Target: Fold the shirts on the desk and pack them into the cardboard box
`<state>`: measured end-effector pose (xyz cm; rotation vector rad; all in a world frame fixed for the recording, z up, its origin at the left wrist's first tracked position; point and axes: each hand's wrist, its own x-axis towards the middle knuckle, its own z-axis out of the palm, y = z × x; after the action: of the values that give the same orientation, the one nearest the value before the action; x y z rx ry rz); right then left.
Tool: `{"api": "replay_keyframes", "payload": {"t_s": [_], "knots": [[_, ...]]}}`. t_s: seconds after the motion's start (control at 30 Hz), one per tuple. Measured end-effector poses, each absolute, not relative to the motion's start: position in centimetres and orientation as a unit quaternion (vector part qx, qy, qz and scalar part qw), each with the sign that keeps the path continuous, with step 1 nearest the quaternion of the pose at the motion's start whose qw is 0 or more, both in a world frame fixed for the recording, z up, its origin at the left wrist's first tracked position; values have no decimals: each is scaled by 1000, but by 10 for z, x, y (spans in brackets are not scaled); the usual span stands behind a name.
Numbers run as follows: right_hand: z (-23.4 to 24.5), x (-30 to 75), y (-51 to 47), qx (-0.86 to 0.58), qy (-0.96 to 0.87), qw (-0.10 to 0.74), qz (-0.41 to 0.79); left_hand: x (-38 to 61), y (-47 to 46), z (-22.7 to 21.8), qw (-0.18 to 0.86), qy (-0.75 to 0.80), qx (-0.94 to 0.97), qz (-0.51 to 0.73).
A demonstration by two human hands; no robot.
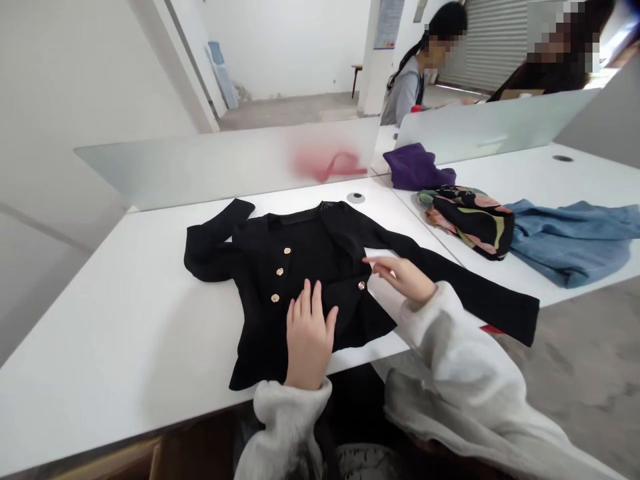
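A black long-sleeved jacket (305,243) with several gold buttons lies spread on the white table (115,320), its front partly unfastened. One sleeve is bent at the left; the other stretches right, past the table's front edge. My left hand (309,340) rests flat on the lower front of the jacket, fingers stretched out and a little apart. At the jacket's right side is my right hand (405,277), its index finger extended towards the edge of the front panel, just above a button. Nothing shows in its fingers.
To the right lie a purple cloth (417,167), a floral-patterned garment (473,220) and blue denim-like clothing (575,237). A frosted divider (210,163) stands along the back, with a blurred red item behind it. Two people (405,87) are beyond the divider. A cable hole (356,198) is in the tabletop.
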<state>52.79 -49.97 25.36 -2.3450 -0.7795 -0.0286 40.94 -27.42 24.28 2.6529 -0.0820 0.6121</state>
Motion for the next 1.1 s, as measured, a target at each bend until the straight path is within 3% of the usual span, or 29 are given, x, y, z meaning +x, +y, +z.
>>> {"api": "replay_keyframes", "payload": {"t_s": [0.1, 0.23, 0.4, 0.5, 0.7, 0.8, 0.97, 1.1], "knots": [[249, 562, -494, -929, -236, 283, -7, 428, -280, 241, 242, -18, 949, 200], [229, 571, -480, -910, -267, 318, -10, 433, -280, 232, 359, -49, 920, 148], [225, 568, -483, -892, -327, 313, 22, 432, -283, 232, 358, -58, 917, 165], [230, 568, -484, -891, -311, 326, 58, 428, -284, 238, 426, -98, 888, 141], [262, 566, -449, -858, -315, 381, -141, 397, -284, 243, 539, -48, 812, 219], [272, 566, -409, -831, -406, 350, -150, 379, -276, 239, 500, -9, 830, 249], [253, 568, -358, -825, -536, 165, 72, 356, -239, 226, 292, -35, 923, 247], [263, 593, -353, -782, -596, 71, 168, 337, -210, 215, 194, -72, 954, 215]]}}
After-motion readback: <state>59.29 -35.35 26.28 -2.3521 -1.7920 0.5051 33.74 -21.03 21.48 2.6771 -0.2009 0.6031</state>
